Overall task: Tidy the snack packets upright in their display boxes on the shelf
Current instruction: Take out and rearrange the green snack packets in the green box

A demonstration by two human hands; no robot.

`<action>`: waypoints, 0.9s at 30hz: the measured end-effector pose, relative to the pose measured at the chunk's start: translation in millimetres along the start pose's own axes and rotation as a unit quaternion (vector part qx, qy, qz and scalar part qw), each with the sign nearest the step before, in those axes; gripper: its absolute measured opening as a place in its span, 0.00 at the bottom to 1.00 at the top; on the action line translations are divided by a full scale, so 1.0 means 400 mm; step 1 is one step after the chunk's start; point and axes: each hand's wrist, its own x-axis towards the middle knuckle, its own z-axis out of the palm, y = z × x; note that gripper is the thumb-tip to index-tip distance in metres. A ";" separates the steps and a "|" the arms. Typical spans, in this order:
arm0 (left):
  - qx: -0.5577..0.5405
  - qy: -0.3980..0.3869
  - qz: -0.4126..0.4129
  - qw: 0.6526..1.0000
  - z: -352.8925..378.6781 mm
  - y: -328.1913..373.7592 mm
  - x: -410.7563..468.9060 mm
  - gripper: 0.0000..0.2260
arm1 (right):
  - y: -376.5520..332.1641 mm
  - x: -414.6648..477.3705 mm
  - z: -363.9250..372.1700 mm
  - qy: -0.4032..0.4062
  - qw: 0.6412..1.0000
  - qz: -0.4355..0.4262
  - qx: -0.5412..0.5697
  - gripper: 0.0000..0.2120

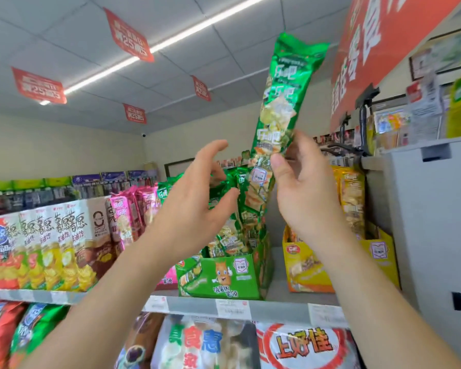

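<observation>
From the head camera, the right hand (306, 193) pinches a long shiny green snack packet (285, 97) near its lower part. The packet is held up tall over the green cardboard display box (232, 278) on the grey metal shelf (192, 306). The left hand (194, 206) is spread wide and holds nothing, right by the leaning green packets (232, 235) in the box. A good way is to push those packets back to make a gap. Then slide the long one straight down, bottom first.

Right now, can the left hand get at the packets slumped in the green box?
Probably yes. The left hand is open and close in front of the packets in the green box, with nothing between them. The right hand holds the raised packet off to the right.
</observation>
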 end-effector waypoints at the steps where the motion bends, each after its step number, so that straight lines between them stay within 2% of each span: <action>1: -0.009 0.007 -0.004 1.000 0.003 -0.003 0.002 0.31 | 0.014 -0.001 0.015 -0.021 1.000 0.014 -0.001 0.15; 5: -0.032 0.014 -0.021 0.999 -0.001 -0.016 0.013 0.40 | 0.066 -0.033 0.052 -0.106 0.991 0.040 -0.065 0.18; 8: -0.038 0.010 -0.023 0.999 -0.006 -0.023 0.017 0.42 | 0.091 -0.056 0.061 -0.174 0.978 0.056 -0.097 0.18; 11: 0.017 0.008 -0.010 1.000 -0.004 -0.018 0.025 0.37 | 0.102 -0.066 0.063 -0.211 0.969 0.059 -0.117 0.17; 16: 0.220 0.014 -0.007 0.975 0.003 -0.003 0.055 0.29 | 0.091 -0.066 0.061 -0.218 0.961 0.068 -0.153 0.19; 19: 0.213 0.003 -0.022 0.977 0.007 0.002 0.059 0.23 | 0.082 -0.047 0.027 -0.272 0.946 0.078 -0.159 0.17; 21: 0.220 0.008 -0.007 0.976 0.006 0.004 0.059 0.21 | 0.086 -0.013 0.001 -0.247 0.955 0.095 -0.133 0.15; 24: 0.223 0.001 0.011 0.975 0.004 0.003 0.067 0.19 | 0.110 0.048 -0.008 -0.094 0.978 0.103 -0.153 0.11; 25: 0.215 -0.005 0.011 0.977 0.004 0.002 0.071 0.20 | 0.116 0.061 0.001 -0.087 0.973 0.112 -0.183 0.11; 27: 0.203 -0.020 0.010 0.979 0.003 0.001 0.078 0.20 | 0.132 0.068 0.028 -0.141 0.945 0.151 -0.252 0.17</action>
